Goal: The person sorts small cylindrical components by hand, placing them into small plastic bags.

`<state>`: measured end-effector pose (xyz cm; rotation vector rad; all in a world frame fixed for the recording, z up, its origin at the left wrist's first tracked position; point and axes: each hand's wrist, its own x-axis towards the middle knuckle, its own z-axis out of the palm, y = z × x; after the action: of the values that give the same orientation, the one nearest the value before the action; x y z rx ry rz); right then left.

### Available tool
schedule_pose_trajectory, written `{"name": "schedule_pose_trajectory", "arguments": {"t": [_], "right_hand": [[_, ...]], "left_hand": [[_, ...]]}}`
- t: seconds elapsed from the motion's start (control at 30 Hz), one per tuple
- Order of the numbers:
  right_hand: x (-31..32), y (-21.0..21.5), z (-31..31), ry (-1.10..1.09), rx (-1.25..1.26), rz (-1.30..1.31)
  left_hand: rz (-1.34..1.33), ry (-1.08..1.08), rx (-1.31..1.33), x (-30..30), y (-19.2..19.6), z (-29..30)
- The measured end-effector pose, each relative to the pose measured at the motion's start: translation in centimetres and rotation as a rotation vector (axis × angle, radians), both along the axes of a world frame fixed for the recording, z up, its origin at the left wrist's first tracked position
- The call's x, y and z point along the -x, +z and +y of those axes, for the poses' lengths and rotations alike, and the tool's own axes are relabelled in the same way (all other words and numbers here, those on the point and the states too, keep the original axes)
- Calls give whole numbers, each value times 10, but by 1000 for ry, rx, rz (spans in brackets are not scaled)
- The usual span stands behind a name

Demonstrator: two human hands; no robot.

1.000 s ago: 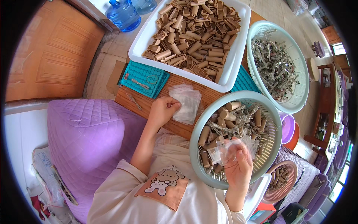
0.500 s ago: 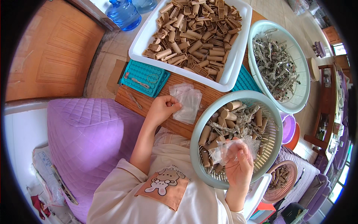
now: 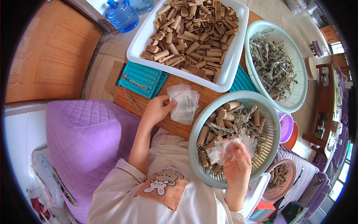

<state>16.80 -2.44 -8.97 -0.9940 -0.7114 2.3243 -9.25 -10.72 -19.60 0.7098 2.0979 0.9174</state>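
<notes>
The left hand pinches one clear bag off the stack of bags on the table, and the right hand grips a clear bag over the green basket (better to lift only the top one, slowly).

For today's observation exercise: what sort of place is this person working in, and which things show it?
Probably a home used for hand packing work. A white tray heaped with brown cardboard tubes, a stack of clear plastic bags on a wooden board, and a purple quilted seat beside a tiled floor suggest it.

Left hand reaches forward, fingers pinched together, while right hand is raised, fingers curled closed.
</notes>
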Motion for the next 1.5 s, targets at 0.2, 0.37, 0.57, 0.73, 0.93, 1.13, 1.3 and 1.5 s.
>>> {"name": "schedule_pose_trajectory", "arguments": {"t": [0.2,0.37,0.57,0.73,0.93,1.13,1.3,1.5], "right_hand": [[5,2,2,9,18,-10],[11,4,2,71,-21,-38],[20,7,9,232,-158,-118],[18,13,19,259,-56,-33],[12,10,29,206,-44,37],[12,14,31,190,-25,-2],[11,2,31,262,-335,-242],[-9,9,76,164,-637,-573]], "left_hand": [[291,36,-124,-28,42,0],[-58,-163,-489,-75,111,0],[-225,-266,-382,-84,113,13],[-371,-151,-370,-77,109,12],[-435,-91,-376,-73,112,15],[-423,-87,-391,-75,107,21],[-335,-119,-370,-81,108,28],[-355,-18,-490,-73,102,32]]}}
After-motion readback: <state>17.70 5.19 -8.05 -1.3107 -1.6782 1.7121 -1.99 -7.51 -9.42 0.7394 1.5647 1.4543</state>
